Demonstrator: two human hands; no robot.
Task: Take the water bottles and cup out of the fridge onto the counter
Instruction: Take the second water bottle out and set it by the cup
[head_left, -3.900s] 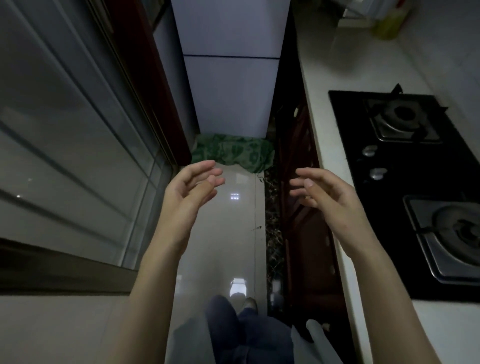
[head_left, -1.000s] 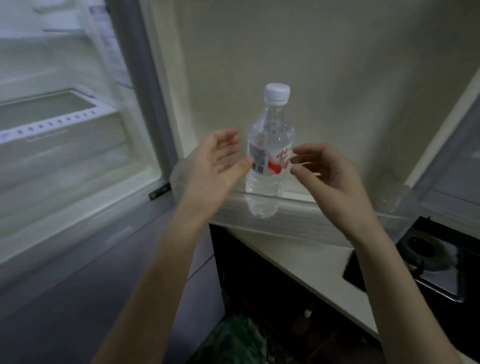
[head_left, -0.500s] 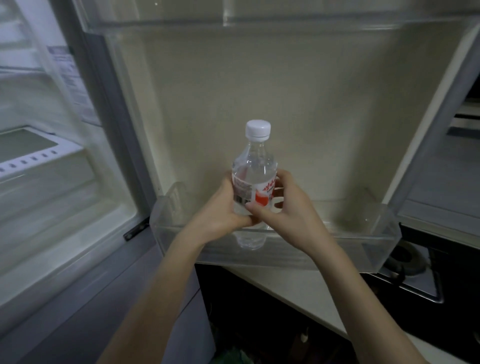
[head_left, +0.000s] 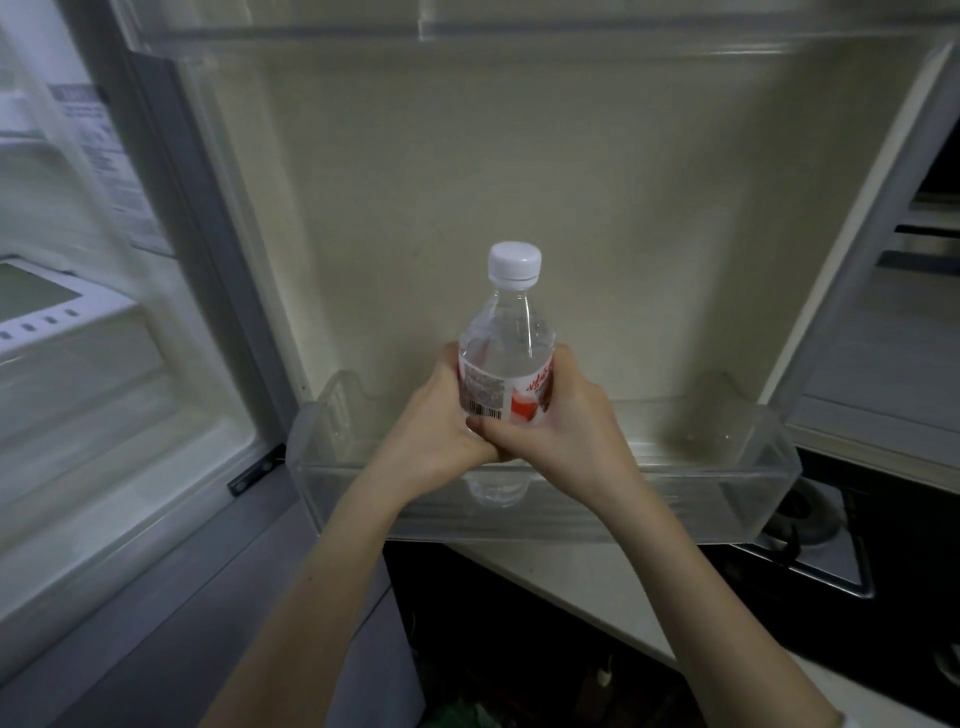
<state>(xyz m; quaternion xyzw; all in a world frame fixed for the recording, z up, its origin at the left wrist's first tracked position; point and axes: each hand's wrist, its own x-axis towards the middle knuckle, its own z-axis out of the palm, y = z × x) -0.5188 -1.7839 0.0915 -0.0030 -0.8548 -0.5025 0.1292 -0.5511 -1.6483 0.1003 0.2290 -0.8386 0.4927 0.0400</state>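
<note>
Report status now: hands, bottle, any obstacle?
Left hand and right hand both grip the water bottle. Bottle upright, base inside the clear door bin. Bin's front wall in the way: lift first.

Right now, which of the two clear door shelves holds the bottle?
The lower door shelf holds the water bottle, gripped by both hands. The upper door shelf, at the frame's top, shows none.

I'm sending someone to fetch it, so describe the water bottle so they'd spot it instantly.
Look at the open fridge door, then its clear bottom shelf bin. The water bottle stands upright there, clear with a white cap and red-and-white label, both hands gripping it.
</note>
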